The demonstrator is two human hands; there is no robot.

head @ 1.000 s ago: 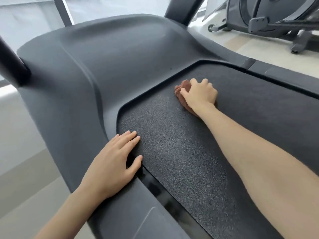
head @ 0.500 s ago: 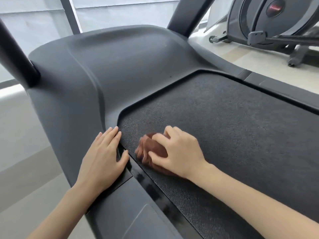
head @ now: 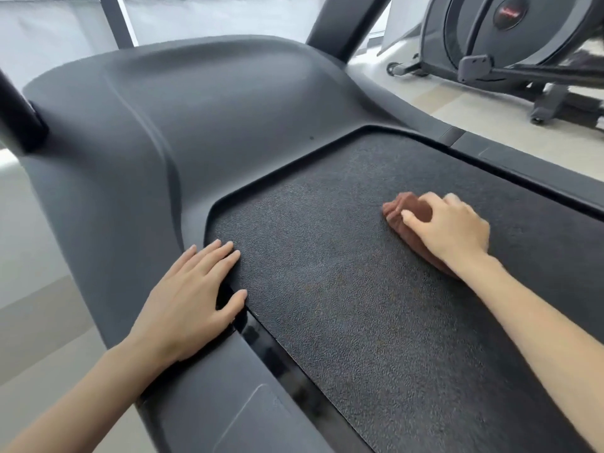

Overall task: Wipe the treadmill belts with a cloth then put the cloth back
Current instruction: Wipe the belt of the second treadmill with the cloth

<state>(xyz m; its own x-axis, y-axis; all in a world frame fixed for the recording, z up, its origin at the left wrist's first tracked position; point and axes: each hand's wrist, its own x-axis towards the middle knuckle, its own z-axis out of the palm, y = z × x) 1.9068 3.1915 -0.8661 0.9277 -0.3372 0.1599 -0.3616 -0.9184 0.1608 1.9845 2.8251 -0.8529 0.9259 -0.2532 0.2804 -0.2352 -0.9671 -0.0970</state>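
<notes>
Cloth (head: 400, 213) is bunched under my right hand (head: 452, 232), fingers curled round it to press the treadmill belt (head: 327, 305); my left hand (head: 189, 289), fingers straight, braces on the side rail (head: 209, 397).

A dark grey exercise machine (head: 474, 31) is seen at 1 o'clock, standing on a pale floor (head: 490, 125). A round red badge (head: 507, 12) is set in its large disc housing, and a grey pedal block (head: 475, 65) is mounted just below. At 11 o'clock a dark window post (head: 116, 21) is flanked by pale blinds (head: 212, 18). A white panel (head: 400, 27) is seen at the machine's 9 o'clock side.
</notes>
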